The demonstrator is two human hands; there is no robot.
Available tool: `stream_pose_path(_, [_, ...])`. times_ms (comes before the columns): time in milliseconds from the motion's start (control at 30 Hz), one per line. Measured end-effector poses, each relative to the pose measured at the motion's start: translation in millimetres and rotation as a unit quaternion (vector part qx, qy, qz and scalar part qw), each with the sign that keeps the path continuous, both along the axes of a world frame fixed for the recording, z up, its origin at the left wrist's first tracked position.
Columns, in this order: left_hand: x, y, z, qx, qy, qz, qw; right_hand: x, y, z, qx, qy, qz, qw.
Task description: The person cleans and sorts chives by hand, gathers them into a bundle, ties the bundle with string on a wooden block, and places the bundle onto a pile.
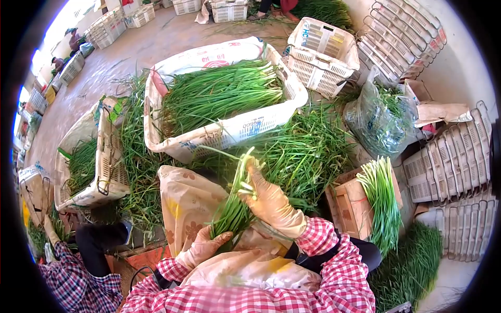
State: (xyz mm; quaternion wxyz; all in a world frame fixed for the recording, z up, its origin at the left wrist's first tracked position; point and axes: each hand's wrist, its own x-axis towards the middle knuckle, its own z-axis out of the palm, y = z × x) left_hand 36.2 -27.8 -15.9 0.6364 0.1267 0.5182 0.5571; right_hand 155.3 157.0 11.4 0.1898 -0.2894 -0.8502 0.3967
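Over my lap, a small bunch of green chives [229,213] runs slantwise between my two gloved hands. My left hand [204,246] closes round the leafy lower part, thumb across it. Higher up, my right hand [272,202] is closed at the pale stem ends, its fingers bent round them and partly hidden by the glove. One long blade sticks out to the left above that hand. Beneath both hands lies a tan flowered apron [182,195], stained yellow in places.
Ahead stands a large white crate [224,133] of chives, with loose leaves [308,151] heaped around it. Tied chives [379,198] rest on a wooden box [347,206] at right, near a plastic bag [383,120] and stacked crates [451,161]. A co-worker [78,276] sits at left.
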Motion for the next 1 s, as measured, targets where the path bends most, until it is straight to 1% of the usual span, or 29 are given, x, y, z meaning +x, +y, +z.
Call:
stream_pose_path(67, [1, -2, -3, 0.003, -0.033, -0.008, 0.999, 6, 7, -11, 0.053, 0.005, -0.008, 0.999])
stream_pose_path(100, [-1, 0, 5, -0.008, -0.072, -0.017, 0.997, 8, 8, 6, 0.126, -0.081, -0.017, 0.989])
stream_pose_path(133, [-1, 0, 5, -0.004, -0.080, -0.016, 0.997, 13, 16, 0, 0.204, -0.032, -0.001, 0.978])
stream_pose_path(200, [0, 0, 4, 0.006, -0.097, -0.018, 0.995, 16, 41, -7, 0.209, -0.060, -0.003, 0.976])
stream_pose_path(233, [-1, -3, -3, 0.008, -0.110, -0.029, 0.993, 18, 52, -1, 0.226, -0.004, -0.007, 0.974])
stream_pose_path(267, [0, -5, -4, 0.004, -0.101, -0.034, 0.994, 21, 63, 8, 0.274, 0.047, 0.005, 0.961])
stream_pose_path(300, [0, -4, -3, 0.001, -0.090, -0.038, 0.995, 24, 73, 9, 0.264, 0.014, -0.023, 0.964])
stream_pose_path(333, [-1, -6, -2, -0.003, -0.079, -0.042, 0.996, 28, 83, 14, 0.227, -0.008, -0.041, 0.973])
stream_pose_path(367, [-1, -9, -2, -0.007, -0.075, -0.052, 0.996, 31, 96, 8, 0.277, 0.019, -0.064, 0.959])
stream_pose_path(400, [-3, -11, -1, -0.009, -0.069, -0.061, 0.996, 35, 107, 13, 0.276, 0.036, -0.086, 0.957])
stream_pose_path(433, [-5, -13, -1, -0.011, -0.064, -0.070, 0.995, 40, 122, 15, 0.308, 0.040, -0.109, 0.944])
stream_pose_path(467, [-6, -15, -2, -0.014, -0.053, -0.068, 0.996, 45, 139, 13, 0.289, -0.013, -0.165, 0.943])
stream_pose_path(500, [-6, -19, -3, -0.019, -0.042, -0.065, 0.997, 52, 154, 18, 0.294, -0.038, -0.189, 0.936])
stream_pose_path(533, [-6, -22, -4, -0.024, -0.032, -0.062, 0.997, 55, 165, 23, 0.268, -0.143, -0.241, 0.922])
stream_pose_path(567, [-4, -24, -1, -0.028, -0.009, -0.064, 0.998, 60, 182, 15, 0.371, -0.207, -0.235, 0.874])
stream_pose_path(600, [-3, -23, 3, -0.030, 0.014, -0.068, 0.997, 58, 185, 18, 0.469, -0.268, -0.227, 0.810])
stream_pose_path(633, [-3, -20, 6, -0.029, 0.038, -0.075, 0.996, 55, 181, 17, 0.309, -0.216, -0.245, 0.893])
stream_pose_path(700, [-2, -19, 0, -0.014, 0.060, -0.084, 0.995, 39, 162, 18, 0.166, -0.172, -0.167, 0.957])
stream_pose_path(733, [0, -19, -2, -0.009, 0.071, -0.088, 0.994, 29, 142, 27, 0.188, -0.186, -0.076, 0.961])
stream_pose_path(767, [2, -17, 0, -0.001, 0.050, -0.080, 0.996, 17, 113, 62, 0.110, -0.246, 0.013, 0.963])
stream_pose_path(800, [2, -16, 0, -0.005, 0.053, -0.082, 0.995, 8, 88, 89, 0.027, -0.298, 0.101, 0.949])
stream_pose_path(867, [2, -15, 0, -0.016, 0.061, -0.090, 0.994, 0, 77, 55, 0.121, -0.324, 0.236, 0.908])
stream_pose_path(900, [1, -16, 0, -0.016, 0.032, -0.086, 0.996, 1, 71, 62, 0.082, -0.292, 0.179, 0.936])
stream_pose_path(933, [0, -15, 2, -0.011, 0.001, -0.085, 0.996, -1, 70, 72, -0.006, -0.279, 0.114, 0.953])
stream_pose_path(967, [-2, -12, 4, -0.006, -0.030, -0.080, 0.996, 3, 73, 64, -0.016, -0.187, 0.033, 0.982])
stream_pose_path(1000, [-4, -9, 5, 0.002, -0.060, -0.071, 0.996, 8, 79, 53, -0.024, -0.091, -0.045, 0.995])
